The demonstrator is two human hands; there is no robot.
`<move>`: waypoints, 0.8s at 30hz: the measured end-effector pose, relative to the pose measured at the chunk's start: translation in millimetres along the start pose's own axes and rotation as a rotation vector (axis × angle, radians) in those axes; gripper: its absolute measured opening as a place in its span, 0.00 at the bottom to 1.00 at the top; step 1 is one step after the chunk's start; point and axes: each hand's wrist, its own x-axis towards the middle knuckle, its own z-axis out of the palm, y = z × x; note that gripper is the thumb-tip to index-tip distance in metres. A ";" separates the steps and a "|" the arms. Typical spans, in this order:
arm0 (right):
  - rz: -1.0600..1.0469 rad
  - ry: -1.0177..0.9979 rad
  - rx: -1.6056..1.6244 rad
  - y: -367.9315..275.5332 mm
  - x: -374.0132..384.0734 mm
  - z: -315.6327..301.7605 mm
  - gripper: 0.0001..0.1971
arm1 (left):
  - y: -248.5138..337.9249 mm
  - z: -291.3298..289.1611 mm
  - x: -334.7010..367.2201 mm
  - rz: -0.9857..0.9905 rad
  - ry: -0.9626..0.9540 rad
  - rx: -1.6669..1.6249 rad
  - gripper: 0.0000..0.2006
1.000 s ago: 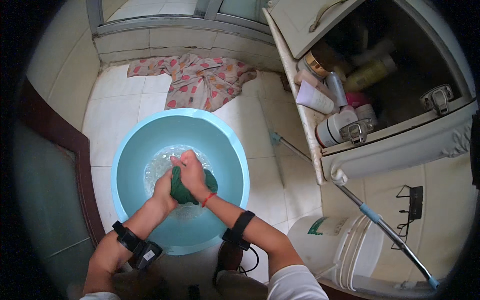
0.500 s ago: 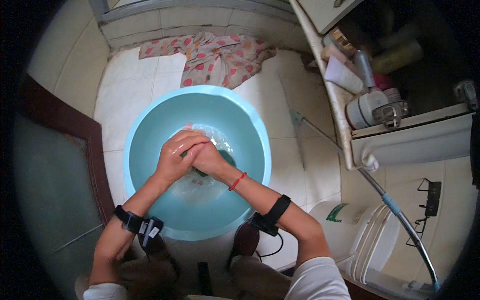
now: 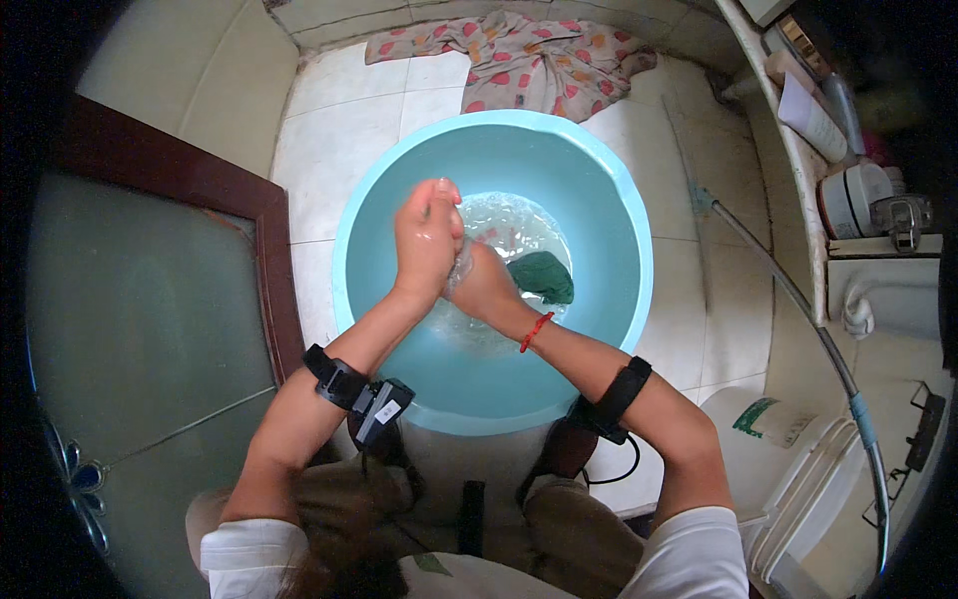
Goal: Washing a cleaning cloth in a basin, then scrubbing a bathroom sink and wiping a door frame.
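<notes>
A light blue round basin [image 3: 379,180] stands on the floor before me with shallow sudsy water [image 3: 504,215] in its bottom. Over its left half my left hand [image 3: 429,240] is closed, wet fingers curled together. My right hand [image 3: 482,280] presses against its lower side, its fingers folded and mostly hidden. Whitish suds or something wet shows between the two; whatever they grip I cannot make out. Just right of my right hand a dark green cloth [image 3: 543,277] lies bunched in the water, apart from both hands.
A patterned cloth [image 3: 539,70] lies crumpled on the floor beyond the basin. To the right are a metal pole [image 3: 778,270], a white bucket [image 3: 768,439] on its side and a shelf with tubes [image 3: 810,118] and jars. A brown-framed door [image 3: 274,270] stands left.
My hands have gone from clasped together over the green cloth to a looser hold, the left one raised. The green cloth now shows fully. The whole view has shifted.
</notes>
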 end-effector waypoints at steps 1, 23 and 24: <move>0.036 -0.046 -0.069 3.9 1.8 1.2 0.14 | -3.2 -0.3 0.1 0.001 0.000 0.006 0.11; -0.174 -0.254 -0.831 87.3 -1.9 30.5 0.15 | -107.8 -80.8 28.4 0.261 -0.981 1.674 0.36; -0.315 -0.265 -1.032 63.4 -0.3 4.3 0.08 | -97.1 -77.7 47.5 0.049 -1.022 1.570 0.26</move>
